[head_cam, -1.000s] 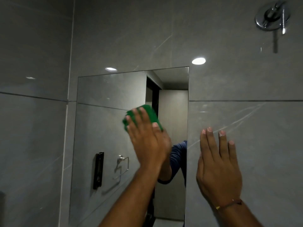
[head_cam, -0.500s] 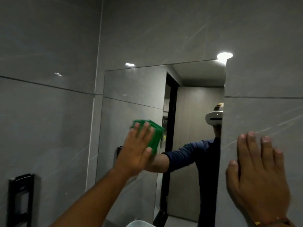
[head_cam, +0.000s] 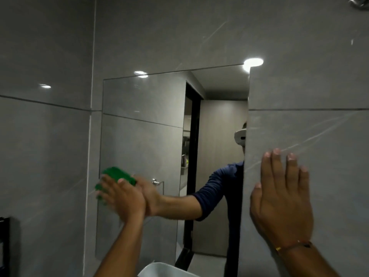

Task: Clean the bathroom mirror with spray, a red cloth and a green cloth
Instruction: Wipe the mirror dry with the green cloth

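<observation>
Green cloth: a folded bright green cloth (head_cam: 116,175) pressed flat against the glass at the mirror's left edge, toward 8 o'clock of the pane; part of it is blurred and hidden under the fingers.
Mirror: a tall frameless rectangular wall mirror (head_cam: 143,136) set flush between grey tiles, filling the middle of the view; it reflects a dark doorway, a blue sleeve and the reaching arm.
Left hand: the left hand (head_cam: 123,196) lies palm-down over the green cloth, fingers spread and pointing to 11 o'clock, pinning the cloth to the glass; its forearm comes up from 6 o'clock.
Right hand: the right hand (head_cam: 283,198) is spread flat and holds nothing, palm against the wall at 3 o'clock of the mirror, just beside its right edge, fingers up toward 12 o'clock.
Bracelet: a thin brown cord bracelet with a gold bead (head_cam: 293,245) circles the right wrist.
Wall: large glossy grey stone-look tiles (head_cam: 309,86) surround the mirror, with ceiling lights glinting off them at 12 and 10 o'clock.
Basin: the rim of a white ceramic basin (head_cam: 159,269) shows at 6 o'clock, below the mirror.
Left-edge fixture: a black rectangular wall fitting (head_cam: 4,244) at 8 o'clock, cut off by the frame.
Top-corner fitting: a chrome fitting (head_cam: 360,3) at 1 o'clock, mostly out of view.
</observation>
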The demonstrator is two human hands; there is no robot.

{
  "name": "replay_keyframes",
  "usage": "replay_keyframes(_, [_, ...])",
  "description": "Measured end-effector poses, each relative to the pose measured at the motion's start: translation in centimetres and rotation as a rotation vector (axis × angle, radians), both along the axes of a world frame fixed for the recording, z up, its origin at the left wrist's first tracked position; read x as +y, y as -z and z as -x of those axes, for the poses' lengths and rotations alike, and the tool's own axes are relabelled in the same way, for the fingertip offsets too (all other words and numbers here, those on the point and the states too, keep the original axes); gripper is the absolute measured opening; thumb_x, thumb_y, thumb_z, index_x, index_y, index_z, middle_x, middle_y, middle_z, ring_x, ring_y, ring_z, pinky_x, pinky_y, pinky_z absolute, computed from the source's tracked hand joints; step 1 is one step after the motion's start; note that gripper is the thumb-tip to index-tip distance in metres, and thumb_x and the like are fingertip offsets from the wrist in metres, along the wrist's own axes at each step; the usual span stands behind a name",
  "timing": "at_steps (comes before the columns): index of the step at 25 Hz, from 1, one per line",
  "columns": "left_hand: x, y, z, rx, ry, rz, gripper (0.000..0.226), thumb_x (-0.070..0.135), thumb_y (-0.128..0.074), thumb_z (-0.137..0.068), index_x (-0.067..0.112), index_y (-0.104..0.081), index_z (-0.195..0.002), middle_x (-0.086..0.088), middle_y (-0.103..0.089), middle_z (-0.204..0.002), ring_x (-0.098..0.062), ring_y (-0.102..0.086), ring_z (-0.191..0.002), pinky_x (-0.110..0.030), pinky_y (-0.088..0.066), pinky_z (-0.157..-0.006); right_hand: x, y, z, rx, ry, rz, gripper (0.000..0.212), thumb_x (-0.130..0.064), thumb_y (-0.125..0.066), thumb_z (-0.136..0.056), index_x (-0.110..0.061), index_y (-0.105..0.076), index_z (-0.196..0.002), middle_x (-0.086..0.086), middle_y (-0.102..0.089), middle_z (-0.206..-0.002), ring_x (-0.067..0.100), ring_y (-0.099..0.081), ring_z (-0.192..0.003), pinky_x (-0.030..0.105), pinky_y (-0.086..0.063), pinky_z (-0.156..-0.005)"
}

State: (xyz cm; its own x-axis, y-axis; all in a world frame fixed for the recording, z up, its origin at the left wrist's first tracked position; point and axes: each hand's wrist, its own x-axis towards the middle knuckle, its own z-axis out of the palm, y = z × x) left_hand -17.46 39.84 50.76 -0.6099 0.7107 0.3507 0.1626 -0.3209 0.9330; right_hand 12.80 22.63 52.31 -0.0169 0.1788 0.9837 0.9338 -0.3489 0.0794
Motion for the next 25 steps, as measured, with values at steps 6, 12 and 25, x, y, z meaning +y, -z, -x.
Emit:
replay_keyframes(6, [-11.3,-2.9,-15.1,0.603,0.064,-0.480,0.073,0.054,0.004,-0.106,0.017,-0.001,-0.168,-0.006,0.007,-0.177,-0.032,0.010,-0.163,-0.048,0.004,-0.132,-1.2,-0.1,-0.1,-0.009,-0.081,0.023,0.072,-0.023,-0.036,-0.103,-0.004,-0.028,-0.172,0.019,-0.028,-0.180,0.039,-0.017,-0.169,0.046,0.004,-0.141])
replay_keyframes(12, [-7.4,4.8,-10.5,1.520,0.098,-0.997,0.065,0.043,-0.029,-0.109,0.022,-0.011,-0.168,-0.003,-0.004,-0.178,-0.033,-0.005,-0.164,-0.051,-0.010,-0.132,-1.4,0.2,-0.3,0.016,-0.190,0.025,0.072,-0.030,-0.037,-0.104,-0.010,-0.030,-0.173,0.010,-0.022,-0.181,0.029,-0.013,-0.171,0.045,-0.002,-0.141])
replay_keyframes(25, [9.0,3.5,12.1,0.451,0.131,-0.264,0.071,0.047,-0.014,-0.103,0.018,-0.003,-0.167,-0.002,0.004,-0.177,-0.030,0.007,-0.164,-0.045,0.003,-0.132,0.2,1.7,1.2,0.035,0.019,0.013,0.075,-0.036,-0.031,-0.107,-0.008,-0.018,-0.175,0.013,-0.008,-0.185,0.039,-0.010,-0.171,0.053,0.001,-0.140])
